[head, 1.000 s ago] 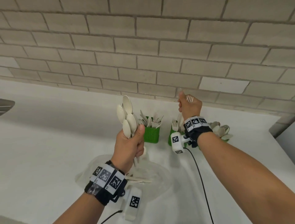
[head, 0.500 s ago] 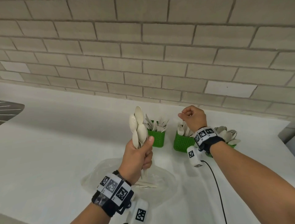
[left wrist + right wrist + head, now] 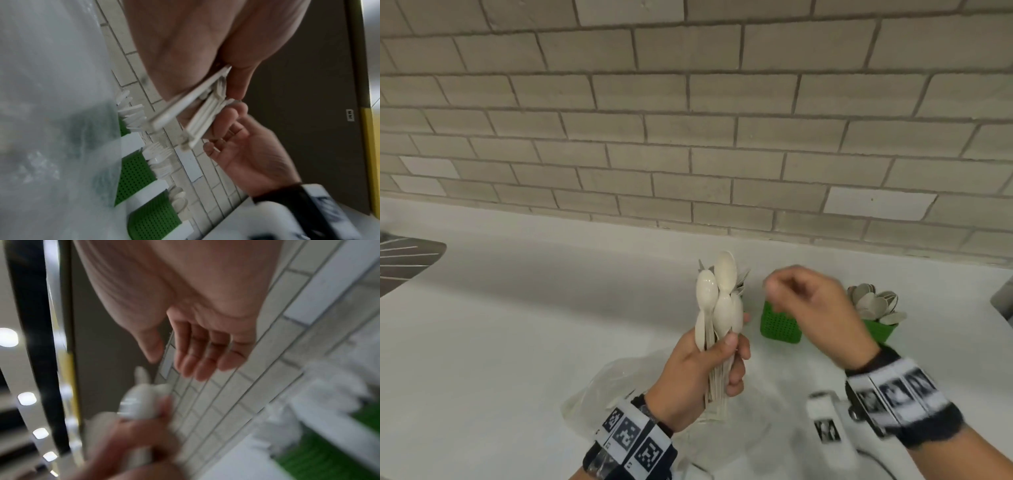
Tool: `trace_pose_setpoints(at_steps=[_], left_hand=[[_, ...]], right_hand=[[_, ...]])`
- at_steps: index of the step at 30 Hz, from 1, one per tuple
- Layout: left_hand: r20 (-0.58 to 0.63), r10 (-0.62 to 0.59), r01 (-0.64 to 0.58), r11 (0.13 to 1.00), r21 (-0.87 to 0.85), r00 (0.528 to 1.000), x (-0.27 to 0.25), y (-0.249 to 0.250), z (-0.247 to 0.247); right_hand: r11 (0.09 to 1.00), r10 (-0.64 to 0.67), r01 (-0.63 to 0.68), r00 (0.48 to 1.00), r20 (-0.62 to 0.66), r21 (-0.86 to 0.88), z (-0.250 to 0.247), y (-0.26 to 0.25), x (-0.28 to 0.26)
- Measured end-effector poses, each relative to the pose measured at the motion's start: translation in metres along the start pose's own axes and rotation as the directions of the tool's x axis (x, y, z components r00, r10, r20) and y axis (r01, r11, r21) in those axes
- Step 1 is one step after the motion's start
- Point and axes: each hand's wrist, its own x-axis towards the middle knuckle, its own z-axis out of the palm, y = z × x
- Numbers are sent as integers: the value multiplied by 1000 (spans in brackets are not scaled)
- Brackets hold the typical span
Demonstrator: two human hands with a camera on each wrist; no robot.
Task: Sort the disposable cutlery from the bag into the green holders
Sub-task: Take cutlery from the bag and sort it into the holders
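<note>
Right hand [image 3: 815, 308] is motion-blurred in the head view and covers most of the middle green holder [image 3: 779, 325]; the left holder sits hidden behind the spoon bundle [image 3: 717, 308]. The right wrist view is smeared too, but shows the fingers [image 3: 205, 353] loosely extended and carrying nothing. Left hand [image 3: 702, 373] is raised above the clear bag [image 3: 619, 387] on the counter [image 3: 517, 325], fist wrapped round the spoon handles, bowls pointing up. Right hand hovers just right of the bundle, palm down. The right holder [image 3: 880, 329] holds spoons.
</note>
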Motion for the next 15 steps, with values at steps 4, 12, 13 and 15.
trace_pose_setpoints(at_steps=[4, 12, 13, 15], left_hand=[[53, 11, -13, 1000, 29, 999, -2, -11, 15], [90, -84, 85, 996, -5, 992, 0, -32, 38], [94, -89, 88, 996, 14, 992, 0, -34, 40], [104, -114, 109, 993, 49, 988, 1, -38, 45]], right_hand=[[998, 64, -66, 995, 74, 21, 12, -19, -48], [986, 167, -164, 975, -144, 37, 2, -6, -73], [984, 179, -174, 968, -178, 43, 2, -3, -74], [977, 214, -204, 951, -222, 70, 1, 3, -78]])
